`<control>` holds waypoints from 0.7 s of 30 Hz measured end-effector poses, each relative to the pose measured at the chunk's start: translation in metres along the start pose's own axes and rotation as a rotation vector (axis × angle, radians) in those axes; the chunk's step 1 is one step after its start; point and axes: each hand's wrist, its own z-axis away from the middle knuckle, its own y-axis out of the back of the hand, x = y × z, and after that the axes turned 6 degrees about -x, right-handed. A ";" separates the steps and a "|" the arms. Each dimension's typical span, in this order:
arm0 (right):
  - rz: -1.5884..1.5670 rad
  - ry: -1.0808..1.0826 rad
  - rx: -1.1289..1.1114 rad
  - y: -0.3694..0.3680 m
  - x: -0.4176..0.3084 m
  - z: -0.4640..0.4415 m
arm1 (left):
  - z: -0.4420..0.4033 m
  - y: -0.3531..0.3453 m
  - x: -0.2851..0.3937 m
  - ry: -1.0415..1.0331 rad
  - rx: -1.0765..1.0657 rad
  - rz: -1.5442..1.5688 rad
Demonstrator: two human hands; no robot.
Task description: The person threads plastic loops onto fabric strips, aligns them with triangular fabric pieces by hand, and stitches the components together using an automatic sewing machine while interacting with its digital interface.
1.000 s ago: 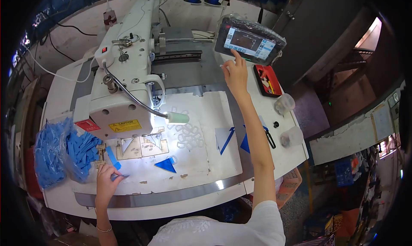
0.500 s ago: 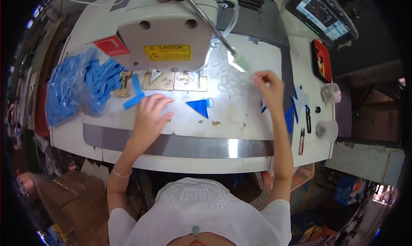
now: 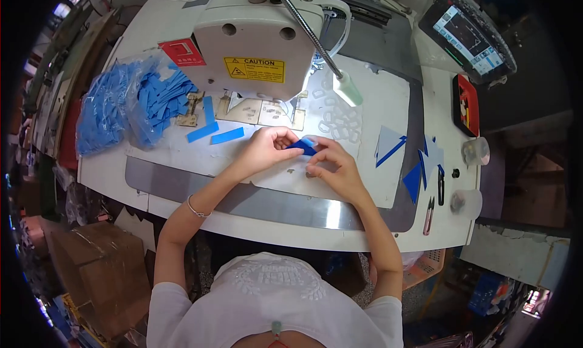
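A small dark-blue triangular fabric piece (image 3: 299, 146) with a lighter blue tab at its top is held just above the white work plate. My left hand (image 3: 267, 152) has it pinched between thumb and fingers from the left. From the other side, my right hand (image 3: 340, 169) is closed at its right end, fingertips on the tab; the fingers partly cover the piece. Left of my hands lie a loose light-blue strip (image 3: 228, 135) and two more strips. Several clear plastic rings (image 3: 340, 120) are spread on the plate beyond my right hand.
A sewing machine head (image 3: 243, 50) stands ahead, with a lamp (image 3: 347, 90) beside it. At left is a bag of blue strips (image 3: 112, 108). White-and-blue triangular pieces (image 3: 388, 144), snips (image 3: 429, 215), cups (image 3: 466, 202) and a red tray (image 3: 466, 105) are at right.
Both hands have come together at the middle. The blue triangular piece, lying on the plate before, is now held between them. A blue strip now lies where my left hand was.
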 end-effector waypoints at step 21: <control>-0.361 -0.195 -0.026 -0.016 -0.010 0.006 | 0.045 0.014 -0.001 0.079 0.100 0.315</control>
